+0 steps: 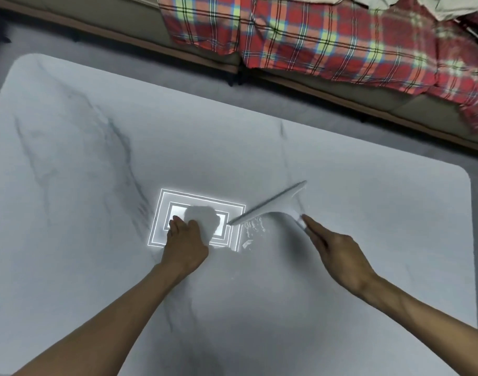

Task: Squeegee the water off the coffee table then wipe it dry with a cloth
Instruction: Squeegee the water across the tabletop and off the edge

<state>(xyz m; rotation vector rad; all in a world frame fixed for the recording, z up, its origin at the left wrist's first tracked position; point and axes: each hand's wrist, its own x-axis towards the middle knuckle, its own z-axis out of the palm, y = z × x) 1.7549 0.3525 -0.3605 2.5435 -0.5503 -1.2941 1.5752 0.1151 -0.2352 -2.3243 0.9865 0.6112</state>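
Right hand (338, 256) grips the squeegee (273, 204), left hand (186, 240) clutches the cloth (202, 218); water (252, 229) remains mid-table, drying seemingly pending.

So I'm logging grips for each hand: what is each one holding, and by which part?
Right hand grips the squeegee by its handle. Left hand presses a bunched cloth from its near edge on the coffee table.
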